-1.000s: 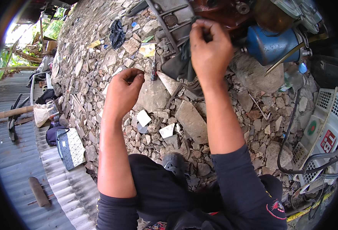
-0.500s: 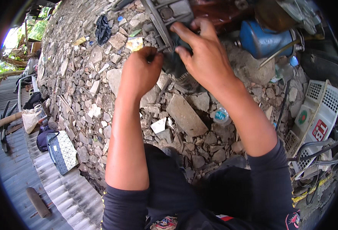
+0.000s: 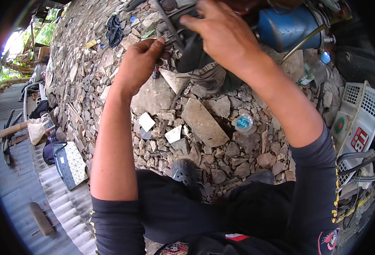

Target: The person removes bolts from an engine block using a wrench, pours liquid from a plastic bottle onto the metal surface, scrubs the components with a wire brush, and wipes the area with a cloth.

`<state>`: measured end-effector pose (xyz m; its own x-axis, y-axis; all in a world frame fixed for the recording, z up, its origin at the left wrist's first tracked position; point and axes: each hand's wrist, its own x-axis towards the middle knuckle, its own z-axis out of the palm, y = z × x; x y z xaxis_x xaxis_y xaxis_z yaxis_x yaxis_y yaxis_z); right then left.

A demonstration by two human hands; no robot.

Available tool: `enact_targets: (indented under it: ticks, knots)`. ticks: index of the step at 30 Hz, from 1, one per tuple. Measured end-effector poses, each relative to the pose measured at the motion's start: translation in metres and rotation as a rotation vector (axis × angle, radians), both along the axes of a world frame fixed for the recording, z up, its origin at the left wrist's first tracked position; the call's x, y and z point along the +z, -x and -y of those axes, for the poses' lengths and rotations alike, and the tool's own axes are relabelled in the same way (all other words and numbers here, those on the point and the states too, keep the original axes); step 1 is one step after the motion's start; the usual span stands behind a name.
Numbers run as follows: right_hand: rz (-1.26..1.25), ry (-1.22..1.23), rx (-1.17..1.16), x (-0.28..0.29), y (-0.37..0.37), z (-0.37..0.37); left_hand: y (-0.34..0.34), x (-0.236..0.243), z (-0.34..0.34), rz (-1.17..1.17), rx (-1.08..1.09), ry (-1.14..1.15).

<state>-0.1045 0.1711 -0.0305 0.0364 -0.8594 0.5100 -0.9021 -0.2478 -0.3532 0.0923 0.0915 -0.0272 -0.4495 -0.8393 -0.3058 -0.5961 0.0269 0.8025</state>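
At the top middle, a grey metal bracket belongs to a larger machine part cut off by the picture's edge. My left hand is closed in a pinch beside its lower end, on a thin dark metal piece whose full shape is hidden. My right hand, a little blurred, reaches over the bracket's right side. Its fingers are spread and partly bent, and I see nothing held in them. Below the hands hangs a dark, soft-looking piece, next to a worn grey-brown bundle.
A blue metal cylinder sits to the right of my right hand. Broken stones cover the ground, with a clear plastic cup among them. A white plastic crate stands at right; corrugated sheets lie at left.
Both hands have moved up slightly, the left one also to the left, away from the right. My view has shifted, showing more of the shoes and the ground below the hands.
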Motion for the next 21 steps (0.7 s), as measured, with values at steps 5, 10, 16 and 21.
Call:
enact_targets:
  ticks: [5, 10, 16, 21]
  knots:
    - [0.17, 0.096, -0.061, -0.017, -0.01, 0.0, 0.005, -0.008, -0.001, -0.062, -0.043, 0.077]
    - [0.03, 0.185, 0.014, -0.025, -0.005, 0.008, -0.001, -0.004, -0.001, 0.01, -0.019, 0.114]
    - [0.151, 0.178, -0.053, -0.042, -0.016, 0.0, 0.004, -0.004, -0.003, 0.061, -0.045, 0.193]
    - [0.119, 0.262, -0.182, -0.071, 0.011, -0.003, 0.008, 0.001, -0.006, 0.08, -0.063, 0.26]
